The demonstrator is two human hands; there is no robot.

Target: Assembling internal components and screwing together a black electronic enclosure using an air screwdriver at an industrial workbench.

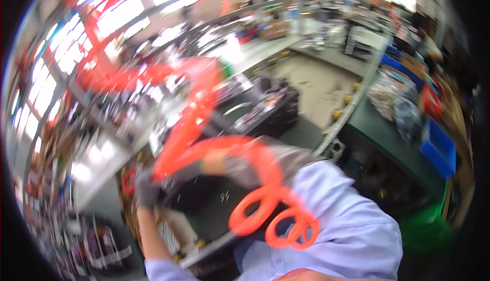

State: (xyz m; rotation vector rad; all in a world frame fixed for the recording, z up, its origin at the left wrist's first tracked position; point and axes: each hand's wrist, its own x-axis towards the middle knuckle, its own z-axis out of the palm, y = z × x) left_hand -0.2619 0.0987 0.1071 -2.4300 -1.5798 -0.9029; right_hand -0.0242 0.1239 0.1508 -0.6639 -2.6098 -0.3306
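Observation:
Motion blurs the whole view. A red-orange coiled hose (201, 105) runs from the upper left down to my hands, and its loose loops hang in front of my light-blue shirt. My left hand (147, 190), in a grey glove, is at the left of the workbench beside the hose's lower bend. Reaching across from the right, my right hand (188, 173) is also grey-gloved, with a mesh-like grey cover over the forearm. The hose passes in front of it and hides part of it. Fingers of both hands are smeared, so what they hold is unclear. Something dark lies below them.
A black bin (273, 110) full of small parts stands beyond my right forearm. To the right, a green-topped table (390, 138) bears plastic bags (390, 94) and a blue bin (438, 145). Metal-framed benches with cluttered parts stretch along the left and back.

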